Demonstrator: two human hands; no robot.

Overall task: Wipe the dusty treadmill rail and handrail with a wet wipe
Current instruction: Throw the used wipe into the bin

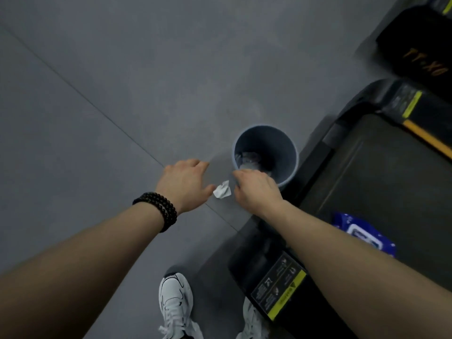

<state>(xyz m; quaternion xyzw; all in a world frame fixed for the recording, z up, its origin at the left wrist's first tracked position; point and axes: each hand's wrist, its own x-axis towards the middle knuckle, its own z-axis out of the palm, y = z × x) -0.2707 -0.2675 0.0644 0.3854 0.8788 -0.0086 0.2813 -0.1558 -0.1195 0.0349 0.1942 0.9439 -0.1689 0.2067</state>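
The scene is viewed from head height, steeply downward onto the floor, with both forearms seen close below.

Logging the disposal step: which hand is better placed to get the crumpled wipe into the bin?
Probably the right hand. It sits at the near rim of the bin, with the crumpled wipe beside it. The left hand is open and farther from the bin. Whether either hand has a grip on the wipe cannot be told.

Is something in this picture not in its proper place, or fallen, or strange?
Yes. A crumpled white wipe is outside the grey bin, between the left hand and right hand; whether it is falling or on the floor is unclear. The blue wipes pack lies on the treadmill belt.
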